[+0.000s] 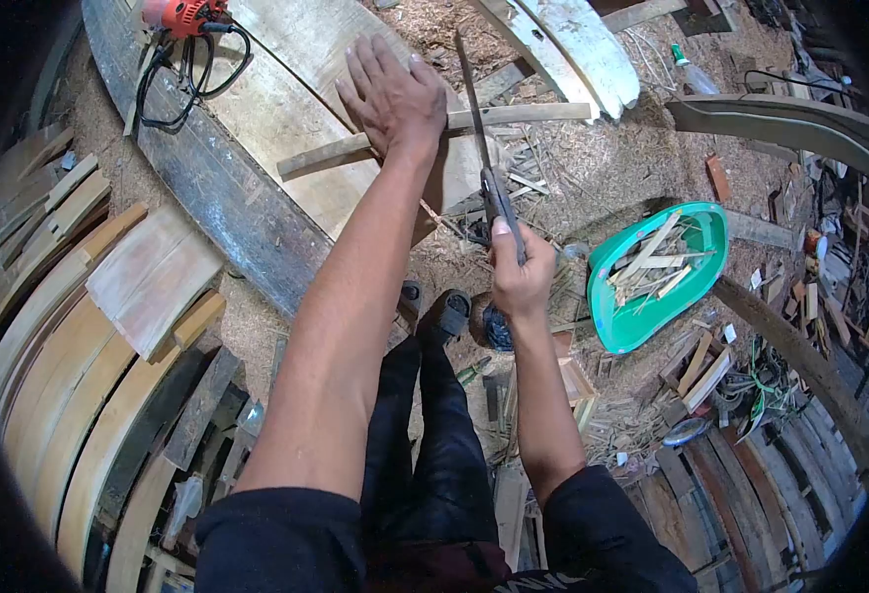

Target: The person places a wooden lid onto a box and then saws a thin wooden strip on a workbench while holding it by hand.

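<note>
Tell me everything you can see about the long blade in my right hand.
The long blade is narrow, dark and metallic-looking, with a dark handle gripped in the right hand. It points away from the body, crossing the wooden strip beside the left hand. Teeth cannot be made out.

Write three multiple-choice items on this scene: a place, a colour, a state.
1. The left hand rests: A on the wooden strip; B on a knee; C on the ground.
2. The basin of offcuts is: A blue; B green; C yellow.
3. The right hand is: A open, empty; B closed on the saw; C in a pocket.
Key: 1 A, its palm lies flat on the strip. 2 B, the rim shows green. 3 B, fingers wrap the handle.
</note>
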A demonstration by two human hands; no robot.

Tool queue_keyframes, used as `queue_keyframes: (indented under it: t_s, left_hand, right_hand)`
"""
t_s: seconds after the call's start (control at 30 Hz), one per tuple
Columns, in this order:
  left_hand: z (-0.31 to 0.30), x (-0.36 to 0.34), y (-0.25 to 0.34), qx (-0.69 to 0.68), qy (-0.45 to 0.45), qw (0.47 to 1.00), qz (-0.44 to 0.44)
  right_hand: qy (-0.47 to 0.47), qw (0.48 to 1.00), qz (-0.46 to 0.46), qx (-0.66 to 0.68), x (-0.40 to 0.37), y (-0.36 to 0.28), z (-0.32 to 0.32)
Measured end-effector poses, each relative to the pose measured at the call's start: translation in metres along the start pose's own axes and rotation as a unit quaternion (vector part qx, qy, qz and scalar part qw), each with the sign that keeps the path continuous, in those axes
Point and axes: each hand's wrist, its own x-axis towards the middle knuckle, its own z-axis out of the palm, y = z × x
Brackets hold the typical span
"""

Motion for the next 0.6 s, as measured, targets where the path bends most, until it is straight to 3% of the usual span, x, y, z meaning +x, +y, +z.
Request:
queue_keyframes:
  t_s: [0.13,0.23,0.43,0.53,0.6]
  left_hand:
    - [-0.002,0.004,-0.001,-0.014,0.057,0.998,-0.024]
    - [0.000,0.013,0.000,-0.046,0.039,0.997,-0.042]
    - [0.009,0.033,0.004,0.042,0.021,0.996,-0.079]
    - [0.005,0.036,0.008,0.072,-0.002,0.993,-0.090]
    - [0.004,0.034,0.009,0.101,0.001,0.991,-0.091]
  right_hand:
    - [-0.016,0.998,-0.038,-0.047,0.001,-0.016,-0.004]
    - [0.006,0.998,-0.053,-0.038,0.014,-0.020,0.004]
    - [-0.042,0.999,-0.006,0.000,0.045,-0.026,0.004]
    - [-0.056,0.996,-0.059,-0.032,0.033,-0.059,-0.001]
    - [0.004,0.999,-0.039,-0.029,0.016,-0.069,0.000]
